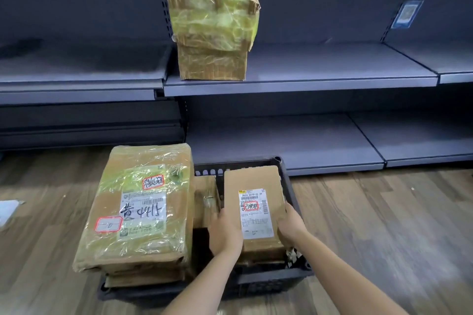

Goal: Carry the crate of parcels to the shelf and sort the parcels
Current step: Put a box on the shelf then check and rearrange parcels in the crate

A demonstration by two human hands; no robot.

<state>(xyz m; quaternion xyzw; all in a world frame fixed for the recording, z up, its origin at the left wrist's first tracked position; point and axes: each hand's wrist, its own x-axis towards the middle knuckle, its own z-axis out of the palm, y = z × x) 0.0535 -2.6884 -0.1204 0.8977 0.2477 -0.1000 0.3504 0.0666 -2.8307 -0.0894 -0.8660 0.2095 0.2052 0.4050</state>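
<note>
Cardboard parcel (pixel 256 202) in black crate (pixel 286 281), left hand (pixel 225 233) and right hand (pixel 290 225) gripping it

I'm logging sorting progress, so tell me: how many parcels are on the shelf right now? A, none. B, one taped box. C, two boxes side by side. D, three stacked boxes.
B: a single taped box stands on the shelf, while the other parcels are at the crate, one flat parcel held between the left hand and right hand.
</note>
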